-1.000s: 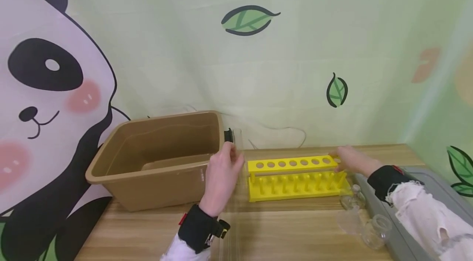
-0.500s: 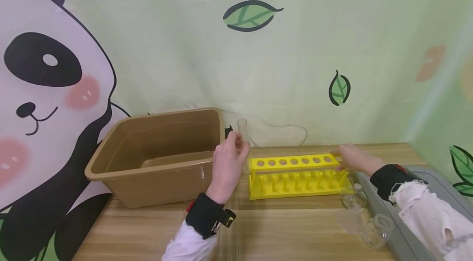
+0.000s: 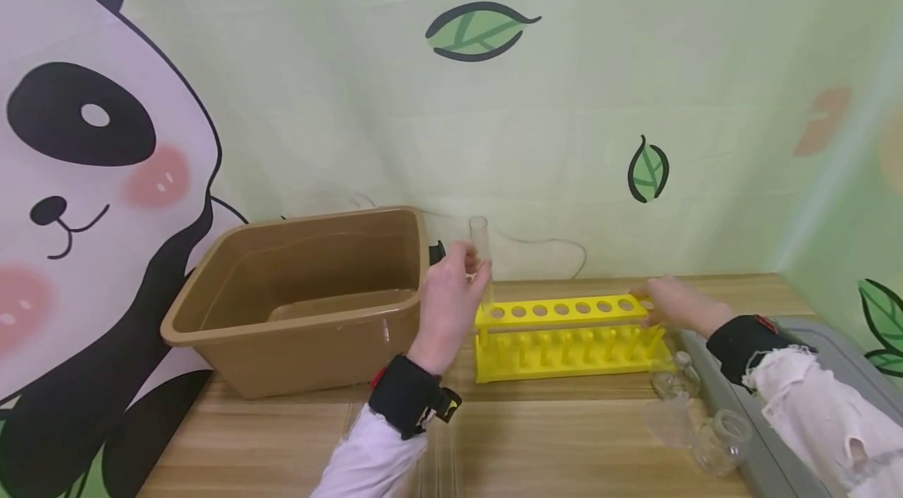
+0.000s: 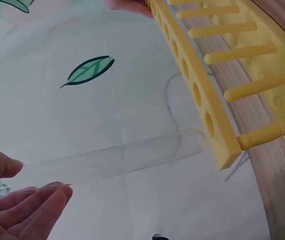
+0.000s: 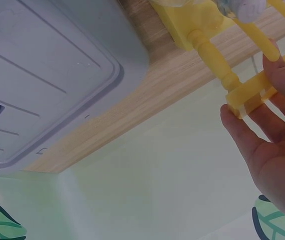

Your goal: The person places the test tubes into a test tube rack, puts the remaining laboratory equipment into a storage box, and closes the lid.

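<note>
yellow rack (image 3: 572,311), right hand (image 3: 676,304) gripping; left hand (image 3: 448,305) pinches tube (image 4: 127,157), perhaps glass, now closer

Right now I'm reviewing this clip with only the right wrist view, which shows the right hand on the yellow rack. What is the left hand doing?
Observer: The left hand is pinching a clear tube.
Reviewer: Is it in a hole?
Observer: No. The left wrist view shows the tube's tip outside the holes, close to one end of the yellow rack.
Reviewer: Does anything large stand on the other side of that hand?
Observer: Yes, in the head view a brown bin stands to its left.
</note>
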The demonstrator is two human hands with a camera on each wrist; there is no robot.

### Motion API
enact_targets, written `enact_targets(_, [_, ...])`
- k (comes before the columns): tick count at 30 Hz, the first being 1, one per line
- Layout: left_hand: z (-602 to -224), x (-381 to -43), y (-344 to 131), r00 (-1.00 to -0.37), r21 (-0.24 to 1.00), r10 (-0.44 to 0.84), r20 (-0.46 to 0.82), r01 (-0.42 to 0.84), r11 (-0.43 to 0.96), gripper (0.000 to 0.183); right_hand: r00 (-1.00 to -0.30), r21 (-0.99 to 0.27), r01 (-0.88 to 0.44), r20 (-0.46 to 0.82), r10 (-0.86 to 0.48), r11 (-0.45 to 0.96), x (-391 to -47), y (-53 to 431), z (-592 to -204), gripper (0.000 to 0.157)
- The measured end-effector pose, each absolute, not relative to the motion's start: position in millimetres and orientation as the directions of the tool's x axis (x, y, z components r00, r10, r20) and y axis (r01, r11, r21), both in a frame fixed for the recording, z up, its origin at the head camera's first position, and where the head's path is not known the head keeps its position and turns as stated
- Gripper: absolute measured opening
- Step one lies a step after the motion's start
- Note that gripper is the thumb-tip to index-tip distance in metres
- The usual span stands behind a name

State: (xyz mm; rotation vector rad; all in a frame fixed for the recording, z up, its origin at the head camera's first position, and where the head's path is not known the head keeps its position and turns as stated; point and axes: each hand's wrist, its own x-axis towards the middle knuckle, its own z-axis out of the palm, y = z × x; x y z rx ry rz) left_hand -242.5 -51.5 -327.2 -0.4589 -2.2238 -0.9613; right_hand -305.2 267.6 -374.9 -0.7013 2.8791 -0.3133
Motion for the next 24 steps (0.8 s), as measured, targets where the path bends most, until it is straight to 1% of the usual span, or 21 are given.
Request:
enact_targets(7, [-328, -248, -45, -0.749, 0.530, 0.063, 0.660, 0.523, 0.667, 0.018, -0.886, -0.245, -0.411, -0.121, -0.448, 0.878, -303, 266, -374, 0.045])
enact_targets(12, [-331, -254, -42, -0.767, 0.543, 0.065, 0.639, 0.508, 0.669, 0.017, -0.891, -0.227, -0.401, -0.129, -0.435, 0.888, -305, 266, -374, 0.047])
enact_targets(19, [-335, -261, -38, -0.821, 0.577, 0.069, 0.566, 0.455, 0.678, 0.018, -0.889, -0.238, -0.408, -0.118, -0.443, 0.881, -304, 266, -374, 0.046])
enact_targets(24, [-341, -266, -37, -0.829, 0.575, 0.082, 0.553, 0.451, 0.683, 0.017, -0.890, -0.233, -0.411, -0.107, -0.443, 0.881, -303, 266, -374, 0.046])
